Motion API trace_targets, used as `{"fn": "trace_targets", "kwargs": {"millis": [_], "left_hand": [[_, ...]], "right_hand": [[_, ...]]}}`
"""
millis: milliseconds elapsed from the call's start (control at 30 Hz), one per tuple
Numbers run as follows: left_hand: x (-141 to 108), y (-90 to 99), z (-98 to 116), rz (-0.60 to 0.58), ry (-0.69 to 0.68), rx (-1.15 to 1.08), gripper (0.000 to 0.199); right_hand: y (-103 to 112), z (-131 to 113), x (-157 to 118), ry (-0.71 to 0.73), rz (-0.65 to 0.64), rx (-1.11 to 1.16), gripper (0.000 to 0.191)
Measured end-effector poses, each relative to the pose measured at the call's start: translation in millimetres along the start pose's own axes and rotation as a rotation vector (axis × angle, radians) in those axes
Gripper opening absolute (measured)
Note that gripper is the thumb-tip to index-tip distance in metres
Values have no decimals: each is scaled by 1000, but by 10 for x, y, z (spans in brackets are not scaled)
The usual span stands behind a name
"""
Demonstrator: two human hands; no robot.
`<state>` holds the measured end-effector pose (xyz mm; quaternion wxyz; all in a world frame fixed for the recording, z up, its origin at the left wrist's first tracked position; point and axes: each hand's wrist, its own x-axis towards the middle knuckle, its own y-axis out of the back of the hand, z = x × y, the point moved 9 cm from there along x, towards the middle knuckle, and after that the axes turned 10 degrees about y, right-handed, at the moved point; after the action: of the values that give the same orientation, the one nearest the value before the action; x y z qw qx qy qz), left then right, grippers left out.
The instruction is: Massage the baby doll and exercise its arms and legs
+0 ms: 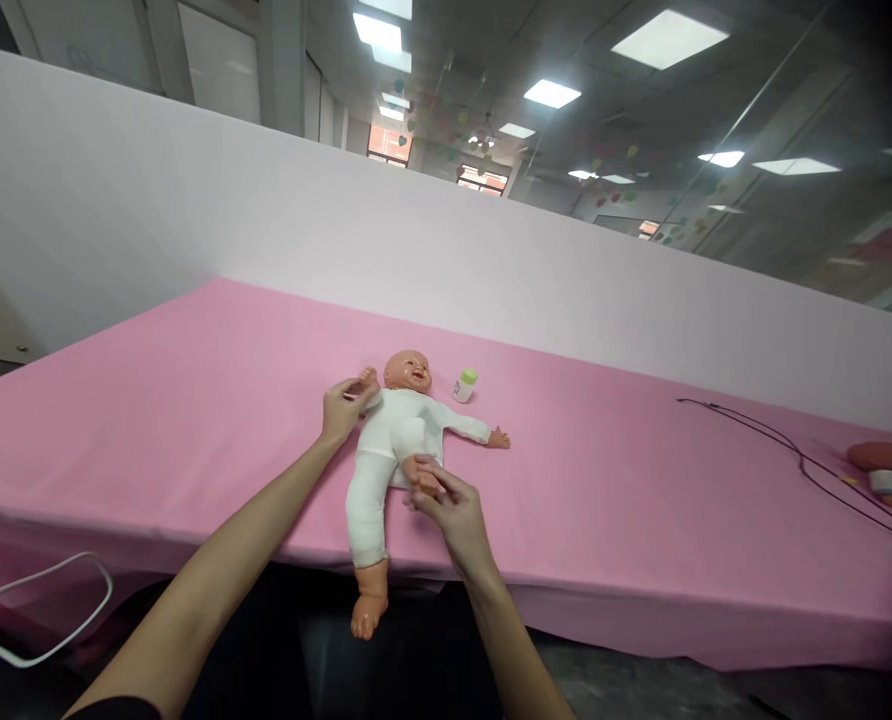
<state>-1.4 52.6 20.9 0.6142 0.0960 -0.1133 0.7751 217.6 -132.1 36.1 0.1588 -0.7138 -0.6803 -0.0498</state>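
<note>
A baby doll (395, 430) with a white cloth body lies on its back on the pink-covered table. My left hand (341, 408) is closed around the doll's arm, by its raised plastic hand on the left side. Lower down, my right hand (450, 500) grips the foot of the doll's bent leg. The doll's other leg lies straight and its foot hangs past the table's front edge. Its free arm stretches out to the right. Close to the doll's head stands a small white bottle (464, 386) with a green cap.
The table's pink cloth (603, 480) hangs over the front edge. A white partition (446, 265) rises behind it. A thin dark cable (798, 455) runs across the right side, near another doll (888, 460) partly out of frame. A white cable (78, 610) loops at lower left.
</note>
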Motion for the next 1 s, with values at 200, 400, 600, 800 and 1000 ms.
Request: {"fn": "trace_targets", "kwargs": {"millis": [200, 400, 600, 800, 1000], "left_hand": [[202, 599, -549, 436, 348, -300, 39], [137, 351, -214, 258, 190, -185, 37], [-191, -128, 223, -85, -88, 185, 32], [-221, -187, 206, -128, -113, 183, 29], [75, 315, -211, 265, 165, -127, 40]], "right_hand": [[401, 206, -947, -158, -97, 105, 43], [332, 173, -821, -97, -32, 129, 45], [64, -100, 200, 6, 29, -27, 45], [50, 56, 256, -16, 52, 58, 43], [390, 50, -679, -151, -95, 73, 45]]}}
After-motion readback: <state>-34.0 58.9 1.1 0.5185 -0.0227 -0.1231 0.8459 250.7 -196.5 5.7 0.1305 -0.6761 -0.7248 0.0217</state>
